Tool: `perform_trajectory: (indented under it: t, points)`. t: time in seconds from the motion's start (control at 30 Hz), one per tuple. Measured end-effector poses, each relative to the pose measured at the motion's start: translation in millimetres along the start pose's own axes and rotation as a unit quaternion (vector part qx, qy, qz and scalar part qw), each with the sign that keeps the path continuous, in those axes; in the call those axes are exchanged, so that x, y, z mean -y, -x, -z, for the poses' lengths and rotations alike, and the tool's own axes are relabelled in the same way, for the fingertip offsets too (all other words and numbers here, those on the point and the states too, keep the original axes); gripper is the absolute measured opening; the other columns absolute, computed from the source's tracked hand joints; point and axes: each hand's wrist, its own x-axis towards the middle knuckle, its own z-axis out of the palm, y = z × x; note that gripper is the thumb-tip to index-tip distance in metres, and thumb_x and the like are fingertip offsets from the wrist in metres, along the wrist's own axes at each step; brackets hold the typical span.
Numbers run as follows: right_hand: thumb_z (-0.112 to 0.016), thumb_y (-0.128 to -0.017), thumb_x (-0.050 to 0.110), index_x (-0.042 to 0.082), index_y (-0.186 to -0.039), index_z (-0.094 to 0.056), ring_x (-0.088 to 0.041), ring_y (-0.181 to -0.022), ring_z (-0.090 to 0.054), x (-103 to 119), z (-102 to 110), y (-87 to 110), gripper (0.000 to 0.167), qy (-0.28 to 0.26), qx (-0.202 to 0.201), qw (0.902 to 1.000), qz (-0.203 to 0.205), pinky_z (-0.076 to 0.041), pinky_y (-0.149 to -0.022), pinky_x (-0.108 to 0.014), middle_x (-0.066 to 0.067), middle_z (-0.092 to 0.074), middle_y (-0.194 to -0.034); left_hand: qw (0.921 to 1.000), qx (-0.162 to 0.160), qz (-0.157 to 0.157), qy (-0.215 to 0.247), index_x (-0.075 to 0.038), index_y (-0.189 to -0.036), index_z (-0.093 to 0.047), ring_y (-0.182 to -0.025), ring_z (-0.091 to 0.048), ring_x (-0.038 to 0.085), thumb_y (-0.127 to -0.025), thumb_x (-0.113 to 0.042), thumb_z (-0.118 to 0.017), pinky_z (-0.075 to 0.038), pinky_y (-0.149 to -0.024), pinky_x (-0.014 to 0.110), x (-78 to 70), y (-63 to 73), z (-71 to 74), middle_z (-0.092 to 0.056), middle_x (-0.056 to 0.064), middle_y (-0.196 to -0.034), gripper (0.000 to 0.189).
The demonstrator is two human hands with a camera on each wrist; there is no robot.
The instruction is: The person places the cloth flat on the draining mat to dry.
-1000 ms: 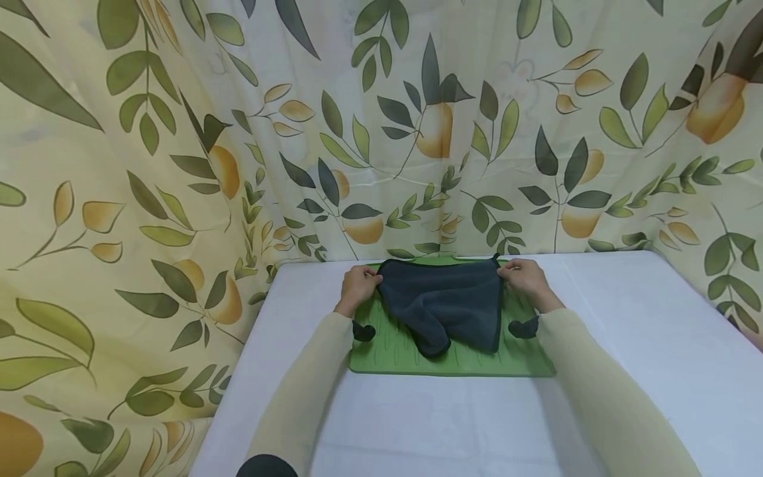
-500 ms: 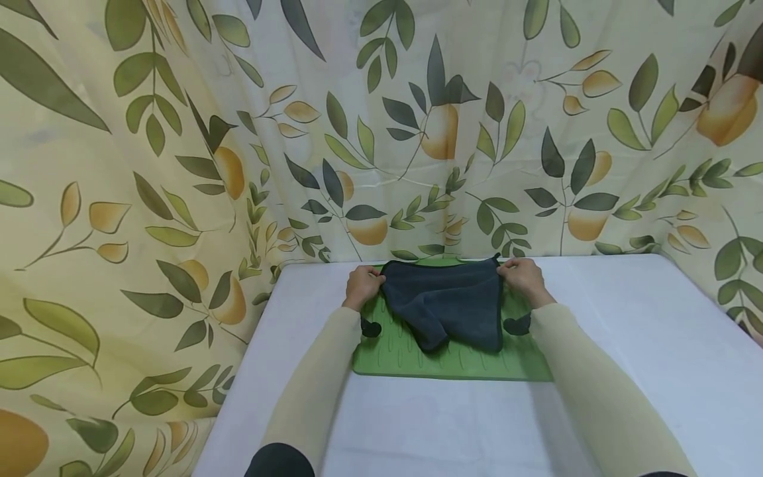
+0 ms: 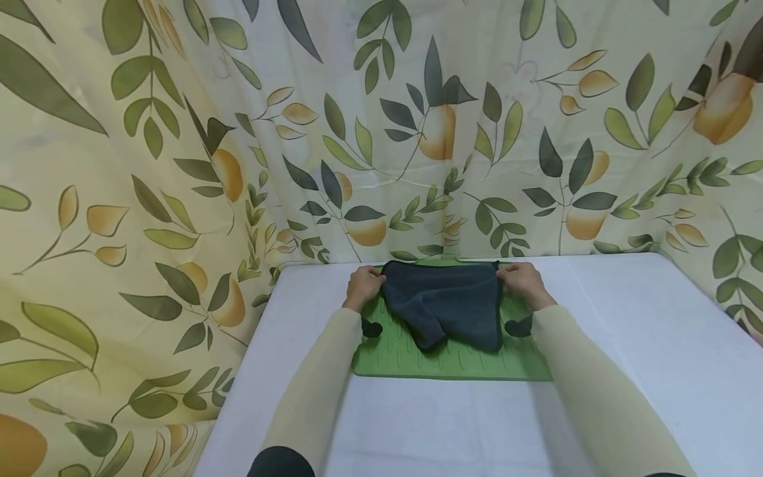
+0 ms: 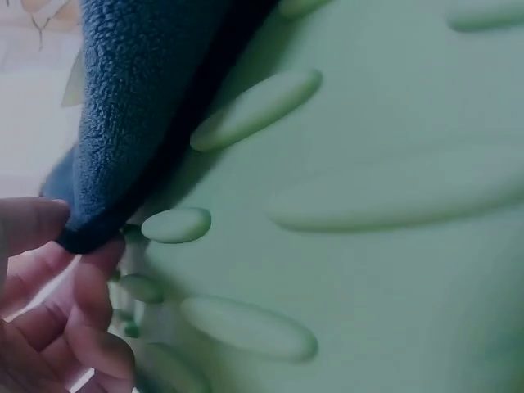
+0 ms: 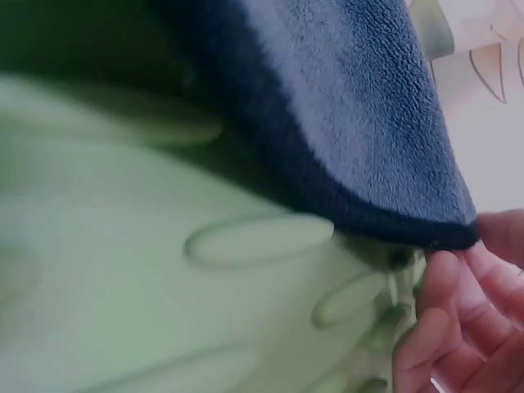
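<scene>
Head view gives me the whole layout: my left hand (image 3: 362, 286) and my right hand (image 3: 522, 281) each pinch a far corner of the dark blue cloth (image 3: 447, 303), which lies over the far half of the green ribbed mat (image 3: 453, 363) on the white surface (image 3: 626, 344). I see the cloth stretched fairly straight between the two hands along its far edge, while its near part sags onto the mat in uneven folds, the left near corner bunched and drawn toward the middle and the right side hanging to a squarer corner. From the left wrist view I can check the hold closely: the thumb sits on top of the cloth's dark hemmed corner (image 4: 90, 233) and a finger (image 4: 94, 278) curls beneath it, so the corner is pinched between them, with the remaining fingers folded loosely below, just above the mat's raised oval ribs (image 4: 176, 224). From the right wrist view I see the same on the other side: the fingertips (image 5: 442, 286) close on the hemmed corner (image 5: 454, 237), which is lifted off the mat so that a shadowed gap shows beneath the fleece. Both hands are therefore closed in a fingertip pinch on the cloth. Pale sleeves (image 3: 310, 384) cover both forearms, and a leaf-and-fruit printed curtain (image 3: 179, 165) hangs behind and to the left of the surface.
</scene>
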Motion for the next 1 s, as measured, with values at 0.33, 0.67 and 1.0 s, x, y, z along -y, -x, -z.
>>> perform_trajectory:
  t: [0.33, 0.67, 1.0]
  points:
    - [-0.051, -0.105, 0.027, -0.011, -0.126, -0.058, -0.01, -0.075, -0.065, -12, 12, 24.8, 0.044, -0.034, 0.07, 0.9969, 0.006, -0.052, -0.067, -0.027, -0.015, -0.073, -0.104, 0.9945, 0.015, -0.103, 0.005, -0.014, -0.112, -0.071, -0.07, -0.064, 0.017, -0.1, -0.026, -0.066, -0.048, -0.062, 0.032, 12.5, 35.1, 14.0, -0.075, 0.006, -0.096, 0.018]
    - [-0.051, -0.107, 0.033, -0.008, -0.117, -0.067, -0.018, -0.084, -0.064, -11, 18, 83.8, 0.045, -0.009, 0.154, 0.9876, 0.026, -0.051, -0.071, -0.032, -0.014, -0.074, -0.102, 0.9703, 0.083, -0.227, -0.006, -0.019, -0.093, -0.072, -0.069, -0.058, 0.01, -0.098, -0.025, -0.071, -0.048, -0.063, 0.027, 21.0, 91.2, 26.3, -0.07, -0.003, -0.087, 0.008]
    - [-0.064, -0.1, 0.033, 0.001, -0.097, -0.071, -0.019, -0.078, -0.057, -9, 3, 109.0, 0.033, -0.003, 0.19, 0.9814, 0.03, -0.044, -0.07, -0.033, -0.006, -0.068, -0.092, 0.9444, 0.127, -0.299, -0.051, -0.02, -0.092, -0.073, -0.071, -0.058, 0.004, -0.09, -0.041, -0.079, -0.049, -0.065, 0.02, 2.8, 124.2, 6.9, -0.071, -0.008, -0.086, 0.021]
